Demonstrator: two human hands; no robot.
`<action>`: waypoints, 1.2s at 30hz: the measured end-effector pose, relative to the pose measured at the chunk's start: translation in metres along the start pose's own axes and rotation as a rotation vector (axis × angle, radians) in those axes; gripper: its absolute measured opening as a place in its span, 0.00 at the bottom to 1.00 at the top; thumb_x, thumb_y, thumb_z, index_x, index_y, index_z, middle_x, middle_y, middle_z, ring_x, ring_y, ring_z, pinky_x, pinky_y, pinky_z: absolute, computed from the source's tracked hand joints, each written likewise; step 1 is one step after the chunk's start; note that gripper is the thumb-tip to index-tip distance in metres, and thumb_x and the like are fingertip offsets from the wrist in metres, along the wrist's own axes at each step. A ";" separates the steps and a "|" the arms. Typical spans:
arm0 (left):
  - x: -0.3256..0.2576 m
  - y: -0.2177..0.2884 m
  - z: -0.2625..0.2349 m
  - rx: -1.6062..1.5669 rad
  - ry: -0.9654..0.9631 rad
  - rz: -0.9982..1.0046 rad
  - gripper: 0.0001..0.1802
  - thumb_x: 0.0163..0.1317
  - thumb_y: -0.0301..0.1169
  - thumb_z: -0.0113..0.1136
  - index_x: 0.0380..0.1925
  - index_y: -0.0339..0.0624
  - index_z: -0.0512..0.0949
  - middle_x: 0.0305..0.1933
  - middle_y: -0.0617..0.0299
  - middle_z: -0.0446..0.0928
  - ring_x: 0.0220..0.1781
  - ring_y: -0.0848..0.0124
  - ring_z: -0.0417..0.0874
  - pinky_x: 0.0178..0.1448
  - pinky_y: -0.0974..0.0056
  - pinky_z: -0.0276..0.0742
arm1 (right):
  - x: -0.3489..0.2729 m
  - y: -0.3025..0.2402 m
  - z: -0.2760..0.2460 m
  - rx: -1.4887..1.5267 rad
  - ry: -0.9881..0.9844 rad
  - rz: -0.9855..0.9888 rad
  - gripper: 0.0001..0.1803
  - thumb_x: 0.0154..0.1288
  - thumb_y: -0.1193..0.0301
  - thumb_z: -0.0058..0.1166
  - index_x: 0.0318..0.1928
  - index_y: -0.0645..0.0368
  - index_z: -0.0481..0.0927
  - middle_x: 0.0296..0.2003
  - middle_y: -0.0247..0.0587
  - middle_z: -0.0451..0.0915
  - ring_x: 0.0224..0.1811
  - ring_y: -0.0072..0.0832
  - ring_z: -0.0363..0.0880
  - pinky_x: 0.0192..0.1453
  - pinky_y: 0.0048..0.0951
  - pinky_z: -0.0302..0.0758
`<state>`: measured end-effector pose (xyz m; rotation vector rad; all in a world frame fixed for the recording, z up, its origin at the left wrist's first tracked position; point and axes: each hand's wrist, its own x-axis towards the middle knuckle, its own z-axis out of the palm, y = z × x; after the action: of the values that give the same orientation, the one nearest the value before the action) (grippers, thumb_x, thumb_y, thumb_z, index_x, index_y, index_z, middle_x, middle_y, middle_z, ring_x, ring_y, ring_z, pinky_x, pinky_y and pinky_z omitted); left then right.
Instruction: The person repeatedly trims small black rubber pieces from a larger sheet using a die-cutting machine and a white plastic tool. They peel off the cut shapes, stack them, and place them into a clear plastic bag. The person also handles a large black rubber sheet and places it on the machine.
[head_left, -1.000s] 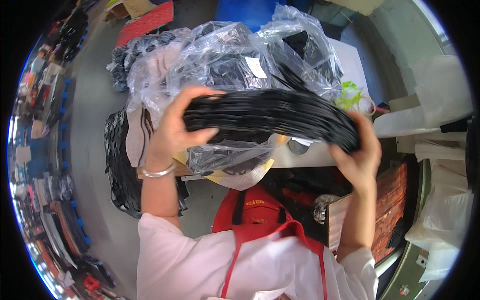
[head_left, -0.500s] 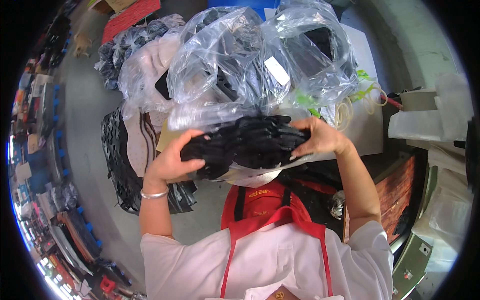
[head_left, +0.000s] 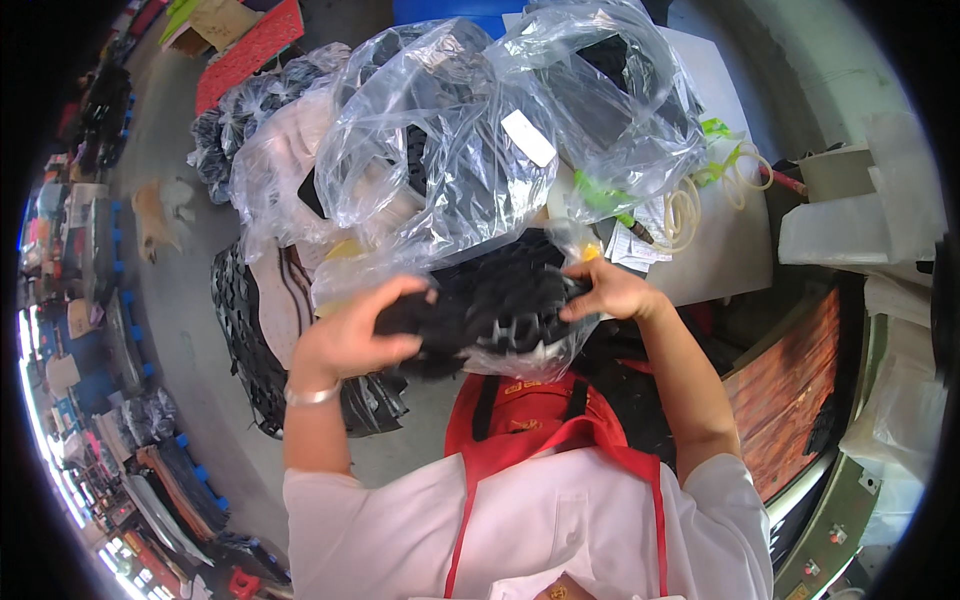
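Black bundle (head_left: pixel 490 300) in both our hands, head view.
We grip it at each end: left hand (head_left: pixel 345 335) fingers curled around it, right hand (head_left: pixel 610 290) fingers pinching its far end. It sits half inside a clear bag (head_left: pixel 530 350), just below the heaped plastic bags (head_left: pixel 470 150) on the surface (head_left: pixel 720 260); bagging looks partly done.

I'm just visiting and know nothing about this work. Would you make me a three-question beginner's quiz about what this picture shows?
1. True or false: both hands grip the black bundle.
2. Which wrist wears the silver bracelet? A) left B) right
3. Fill in: the big clear bags behind the bundle hold ____-coloured goods.

Key:
1. True: the left hand and right hand grip opposite ends.
2. A
3. black
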<state>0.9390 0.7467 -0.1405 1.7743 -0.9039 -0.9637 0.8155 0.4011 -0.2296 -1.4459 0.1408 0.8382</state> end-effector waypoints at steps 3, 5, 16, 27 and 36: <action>0.054 -0.059 0.010 -0.030 -0.023 -0.297 0.32 0.60 0.33 0.64 0.61 0.32 0.66 0.56 0.57 0.74 0.55 0.71 0.75 0.61 0.66 0.70 | 0.030 0.033 -0.007 0.016 0.298 0.235 0.34 0.55 0.67 0.69 0.58 0.72 0.72 0.49 0.44 0.80 0.48 0.26 0.78 0.54 0.27 0.75; 0.061 -0.098 0.017 -0.185 0.060 -0.317 0.33 0.62 0.35 0.63 0.64 0.34 0.65 0.56 0.56 0.75 0.54 0.70 0.76 0.60 0.66 0.71 | 0.031 0.050 -0.010 -0.124 0.435 0.171 0.42 0.55 0.56 0.69 0.62 0.72 0.68 0.53 0.54 0.78 0.53 0.37 0.78 0.57 0.33 0.74; 0.032 -0.075 0.025 0.377 0.240 -0.410 0.35 0.70 0.46 0.49 0.65 0.29 0.57 0.62 0.33 0.68 0.65 0.41 0.68 0.66 0.51 0.66 | -0.052 -0.036 0.044 -1.184 0.671 0.216 0.39 0.66 0.54 0.54 0.68 0.66 0.59 0.36 0.61 0.80 0.35 0.52 0.82 0.41 0.45 0.79; -0.032 0.073 0.041 1.016 0.601 -0.217 0.52 0.46 0.28 0.73 0.71 0.40 0.53 0.68 0.39 0.62 0.54 0.43 0.77 0.50 0.55 0.79 | -0.107 -0.110 0.068 -1.219 1.132 -0.226 0.38 0.60 0.69 0.58 0.68 0.67 0.58 0.30 0.51 0.78 0.22 0.46 0.79 0.25 0.41 0.77; -0.016 0.063 0.065 1.077 0.394 -0.162 0.46 0.49 0.31 0.71 0.68 0.39 0.59 0.64 0.45 0.68 0.50 0.49 0.79 0.50 0.55 0.78 | -0.132 -0.077 0.099 -1.240 0.815 -0.351 0.28 0.47 0.75 0.63 0.53 0.65 0.76 0.38 0.46 0.80 0.38 0.41 0.81 0.38 0.37 0.80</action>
<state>0.8634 0.7164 -0.0975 2.8307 -1.1151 -0.1242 0.7260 0.4431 -0.0766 -2.8188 -0.0535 -0.1117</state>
